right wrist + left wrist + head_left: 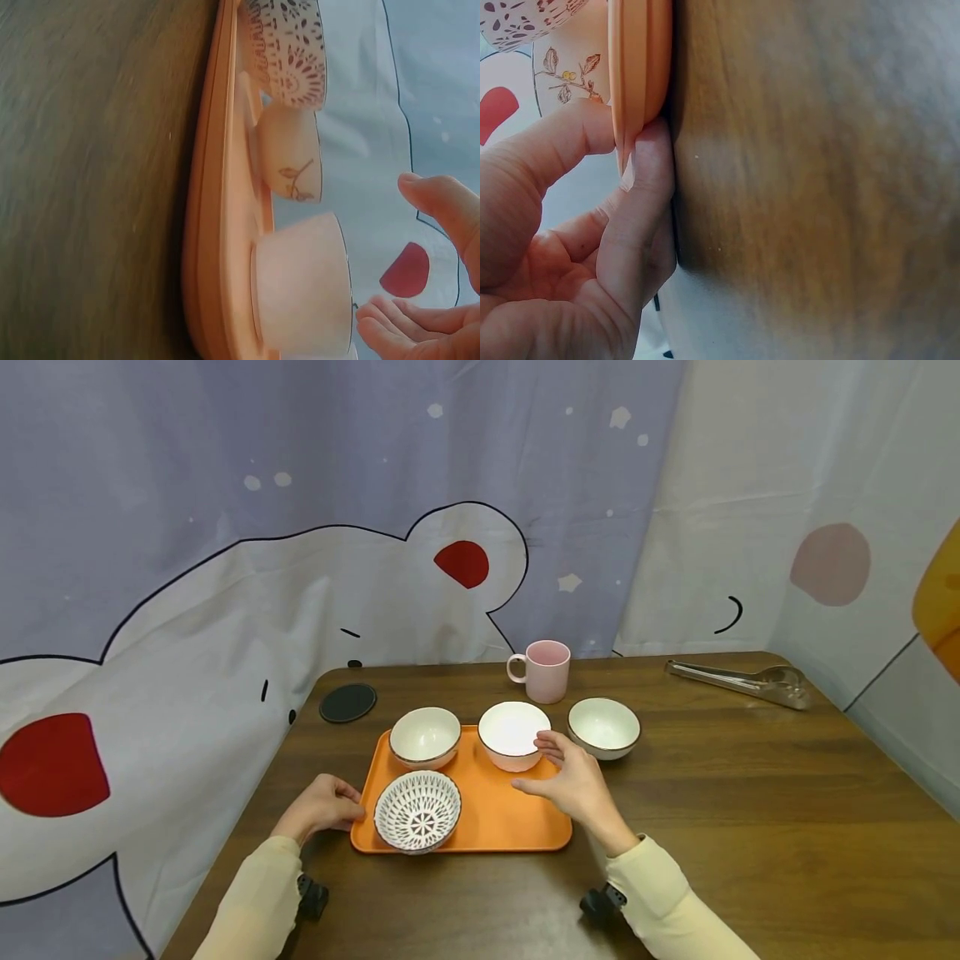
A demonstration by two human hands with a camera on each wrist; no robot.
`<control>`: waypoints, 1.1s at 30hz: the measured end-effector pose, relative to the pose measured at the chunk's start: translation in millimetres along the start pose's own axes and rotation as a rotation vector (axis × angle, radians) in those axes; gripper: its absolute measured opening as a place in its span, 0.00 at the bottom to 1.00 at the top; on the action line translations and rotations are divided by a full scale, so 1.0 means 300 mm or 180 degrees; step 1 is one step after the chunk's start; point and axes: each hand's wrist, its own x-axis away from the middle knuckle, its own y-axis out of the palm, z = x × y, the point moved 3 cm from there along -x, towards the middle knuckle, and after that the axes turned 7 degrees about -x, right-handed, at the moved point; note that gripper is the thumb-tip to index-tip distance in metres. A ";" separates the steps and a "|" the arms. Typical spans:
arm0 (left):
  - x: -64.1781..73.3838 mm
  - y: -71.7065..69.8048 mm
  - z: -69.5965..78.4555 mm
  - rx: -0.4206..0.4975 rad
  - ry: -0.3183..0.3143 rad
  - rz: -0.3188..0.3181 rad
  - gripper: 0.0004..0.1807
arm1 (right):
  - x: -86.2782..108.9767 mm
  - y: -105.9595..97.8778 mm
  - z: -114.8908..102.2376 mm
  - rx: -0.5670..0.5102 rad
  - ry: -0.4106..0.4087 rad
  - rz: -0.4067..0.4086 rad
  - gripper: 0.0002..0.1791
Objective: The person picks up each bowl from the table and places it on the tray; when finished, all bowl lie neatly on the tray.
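Observation:
My left hand (326, 806) grips the left edge of an orange tray (502, 831); in the left wrist view the thumb lies on the tray's rim (639, 64) and fingers reach underneath. On the tray stand three bowls: a black-and-white patterned bowl (417, 811) at front left, a cream bowl (424, 737) behind it, and a white bowl (513, 727) at back right. Over the tray's right side, my right hand (579, 783) is spread, thumb apart from the fingers. Its fingertips are right by the white bowl's rim, and it holds nothing.
Just off the tray's back right corner is another dark-rimmed bowl (604, 727). A pink mug (547, 672) stands behind the bowls. Metal tongs (738, 682) lie at the back right, and a flat black disc (347, 702) at the back left. A printed curtain (375, 602) hangs behind the table.

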 end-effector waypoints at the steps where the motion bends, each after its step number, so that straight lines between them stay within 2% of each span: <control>1: 0.000 0.000 0.000 -0.0003 0.0001 0.0000 0.14 | -0.001 -0.007 0.003 0.0024 0.0001 0.0005 0.45; 12: 0.000 -0.001 0.000 0.0017 0.0026 -0.0019 0.14 | -0.024 -0.093 0.037 0.0170 0.0132 0.0076 0.43; 27: 0.000 -0.002 0.003 0.0034 0.0023 -0.0036 0.14 | -0.044 -0.209 0.058 0.0442 0.0329 0.0286 0.48; 33: -0.001 -0.002 0.001 0.0033 0.0013 -0.0030 0.14 | -0.050 -0.241 0.068 0.0391 0.0406 0.0336 0.49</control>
